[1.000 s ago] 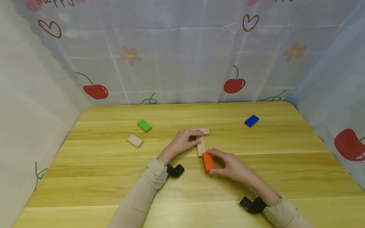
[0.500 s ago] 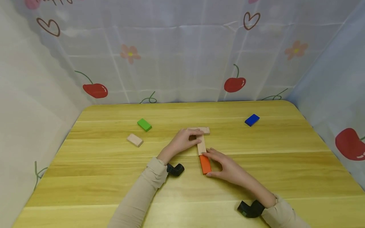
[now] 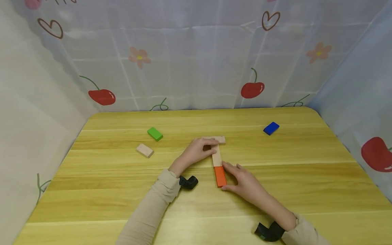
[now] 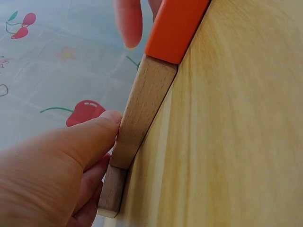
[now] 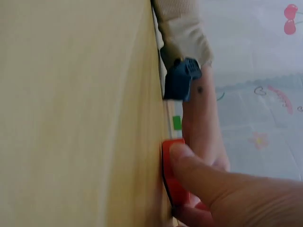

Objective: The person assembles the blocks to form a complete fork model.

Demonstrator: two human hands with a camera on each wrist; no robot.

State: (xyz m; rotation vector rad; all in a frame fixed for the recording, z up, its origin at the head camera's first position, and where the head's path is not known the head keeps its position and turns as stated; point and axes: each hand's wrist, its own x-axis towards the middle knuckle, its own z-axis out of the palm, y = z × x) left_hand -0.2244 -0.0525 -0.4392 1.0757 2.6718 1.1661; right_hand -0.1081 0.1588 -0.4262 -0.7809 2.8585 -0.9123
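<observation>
My left hand point(image 3: 197, 150) rests on two plain wooden blocks, its fingertips partly covering the corner where they meet. One wooden block point(image 3: 222, 140) lies crosswise behind; the other wooden block point(image 3: 217, 160) runs from it toward me. An orange block point(image 3: 220, 177) sits flush against that second block's near end, continuing the line. In the left wrist view, the left thumb touches the upper edge of the long wooden block point(image 4: 144, 104). My right hand point(image 3: 248, 183) is spread beside the orange block, thumb at its near end. The left wrist view shows a right fingertip point(image 4: 130, 35) apart from it.
A green block point(image 3: 155, 134) and another plain wooden block point(image 3: 145, 150) lie to the left on the wooden table point(image 3: 107, 194). Farther right is a blue block point(image 3: 271, 128). Printed curtains point(image 3: 190, 68) hang behind and at both sides.
The orange block, first tilted at the wooden block's end, has come down and left into line with it. My right index finger has since moved slightly right. My left hand stays put.
</observation>
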